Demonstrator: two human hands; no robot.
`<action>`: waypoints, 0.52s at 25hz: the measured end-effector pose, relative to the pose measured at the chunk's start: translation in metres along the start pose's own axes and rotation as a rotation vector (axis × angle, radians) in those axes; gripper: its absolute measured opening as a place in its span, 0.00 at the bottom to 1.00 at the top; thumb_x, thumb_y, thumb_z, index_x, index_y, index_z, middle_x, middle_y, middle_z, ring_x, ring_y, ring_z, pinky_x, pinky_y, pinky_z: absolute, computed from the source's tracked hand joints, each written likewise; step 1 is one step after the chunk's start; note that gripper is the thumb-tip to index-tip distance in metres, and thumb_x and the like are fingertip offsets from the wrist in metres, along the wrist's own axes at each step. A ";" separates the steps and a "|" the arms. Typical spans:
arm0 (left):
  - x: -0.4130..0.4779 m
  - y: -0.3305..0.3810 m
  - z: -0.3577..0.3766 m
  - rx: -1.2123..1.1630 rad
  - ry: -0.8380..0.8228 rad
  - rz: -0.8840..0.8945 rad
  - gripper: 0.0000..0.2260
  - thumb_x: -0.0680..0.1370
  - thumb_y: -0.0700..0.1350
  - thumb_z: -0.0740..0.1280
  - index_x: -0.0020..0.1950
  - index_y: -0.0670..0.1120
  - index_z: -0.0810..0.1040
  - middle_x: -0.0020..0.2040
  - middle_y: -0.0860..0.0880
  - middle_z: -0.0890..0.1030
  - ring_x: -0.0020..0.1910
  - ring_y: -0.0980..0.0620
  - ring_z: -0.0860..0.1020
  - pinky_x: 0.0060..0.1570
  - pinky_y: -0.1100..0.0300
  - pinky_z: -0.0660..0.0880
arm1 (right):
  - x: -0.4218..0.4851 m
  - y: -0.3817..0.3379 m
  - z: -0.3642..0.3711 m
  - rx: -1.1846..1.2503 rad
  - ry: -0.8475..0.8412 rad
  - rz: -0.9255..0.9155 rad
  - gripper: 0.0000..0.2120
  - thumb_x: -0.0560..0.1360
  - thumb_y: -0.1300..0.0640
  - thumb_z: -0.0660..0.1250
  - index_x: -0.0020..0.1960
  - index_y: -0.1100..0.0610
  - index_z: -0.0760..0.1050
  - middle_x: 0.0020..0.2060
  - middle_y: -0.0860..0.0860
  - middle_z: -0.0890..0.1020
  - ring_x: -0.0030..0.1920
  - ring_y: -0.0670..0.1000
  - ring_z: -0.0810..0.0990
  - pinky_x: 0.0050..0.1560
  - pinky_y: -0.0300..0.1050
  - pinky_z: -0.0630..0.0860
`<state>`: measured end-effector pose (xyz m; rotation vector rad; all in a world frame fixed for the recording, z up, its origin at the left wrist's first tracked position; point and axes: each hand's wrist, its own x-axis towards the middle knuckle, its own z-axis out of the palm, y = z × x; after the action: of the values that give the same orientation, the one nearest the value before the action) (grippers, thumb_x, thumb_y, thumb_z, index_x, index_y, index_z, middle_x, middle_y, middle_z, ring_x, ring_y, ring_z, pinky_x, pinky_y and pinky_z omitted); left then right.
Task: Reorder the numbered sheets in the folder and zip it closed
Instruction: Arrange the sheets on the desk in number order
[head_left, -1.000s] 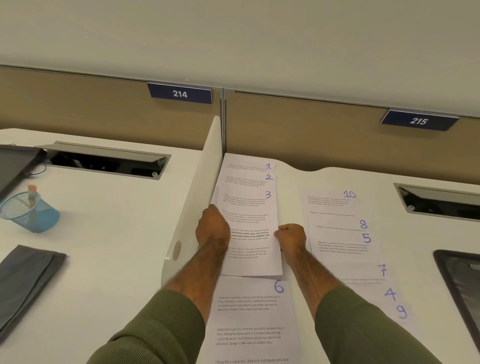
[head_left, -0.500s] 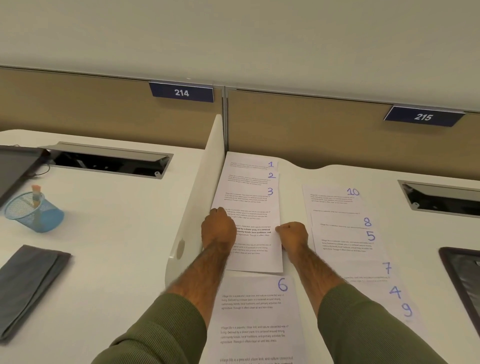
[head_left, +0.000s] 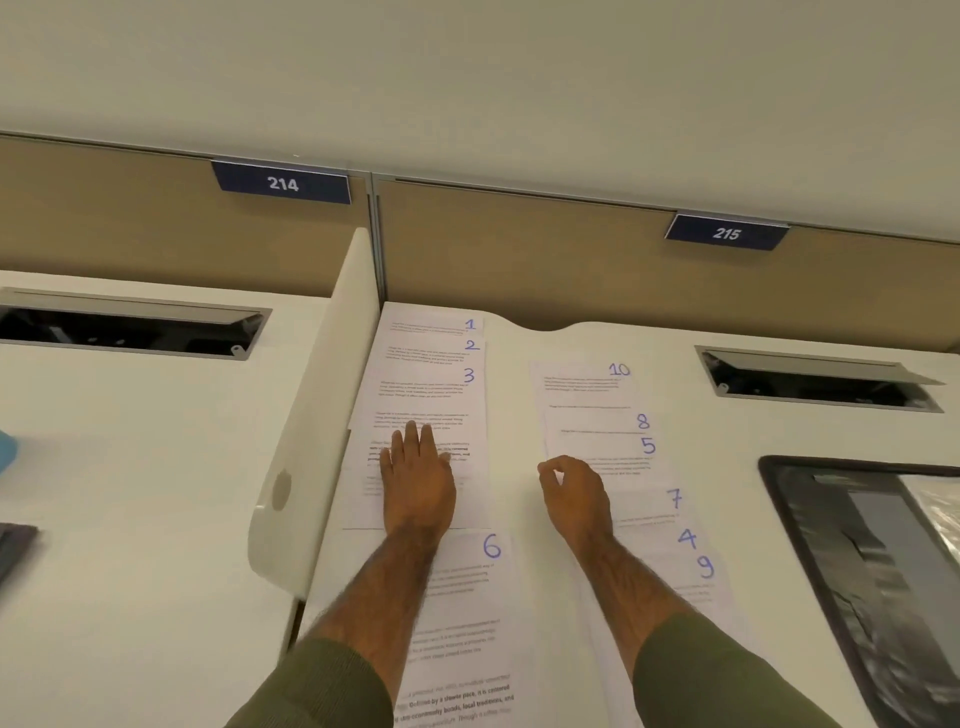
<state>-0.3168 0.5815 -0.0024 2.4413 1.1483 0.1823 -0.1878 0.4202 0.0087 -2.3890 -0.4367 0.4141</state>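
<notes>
left hand (head_left: 418, 486) lies flat with fingers straight, right hand (head_left: 576, 499) is raised, fingers loosely curled.

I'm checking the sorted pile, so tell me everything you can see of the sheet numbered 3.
Sheet 3 is white paper with small printed paragraphs, one bold, and a blue handwritten 3 at its top right corner. It lies flat on the white desk beside the divider, topping sheet 2 and sheet 1, whose upper strips show beyond it. The left hand rests flat on its lower half, fingers straight.
</notes>
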 end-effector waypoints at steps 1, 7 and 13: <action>-0.006 0.012 0.005 -0.002 -0.013 0.019 0.25 0.87 0.49 0.48 0.83 0.44 0.50 0.83 0.44 0.49 0.82 0.44 0.47 0.80 0.47 0.42 | -0.005 0.016 -0.010 -0.033 0.012 -0.020 0.15 0.82 0.47 0.63 0.61 0.55 0.80 0.59 0.49 0.82 0.62 0.52 0.78 0.63 0.47 0.72; -0.061 0.089 0.039 0.023 -0.060 0.169 0.30 0.84 0.60 0.39 0.82 0.47 0.40 0.82 0.48 0.37 0.81 0.48 0.36 0.78 0.50 0.34 | -0.025 0.105 -0.089 -0.197 0.055 -0.052 0.21 0.83 0.46 0.59 0.71 0.56 0.74 0.72 0.51 0.74 0.77 0.54 0.64 0.76 0.47 0.58; -0.138 0.162 0.095 0.098 -0.087 0.243 0.37 0.76 0.69 0.30 0.80 0.51 0.31 0.79 0.52 0.27 0.78 0.51 0.28 0.78 0.49 0.33 | -0.008 0.190 -0.171 -0.205 0.008 -0.122 0.20 0.85 0.54 0.56 0.75 0.56 0.69 0.76 0.52 0.69 0.79 0.54 0.60 0.78 0.47 0.54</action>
<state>-0.2641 0.3543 -0.0083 2.6440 0.8404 0.0925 -0.0882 0.1848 0.0088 -2.5430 -0.6446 0.3182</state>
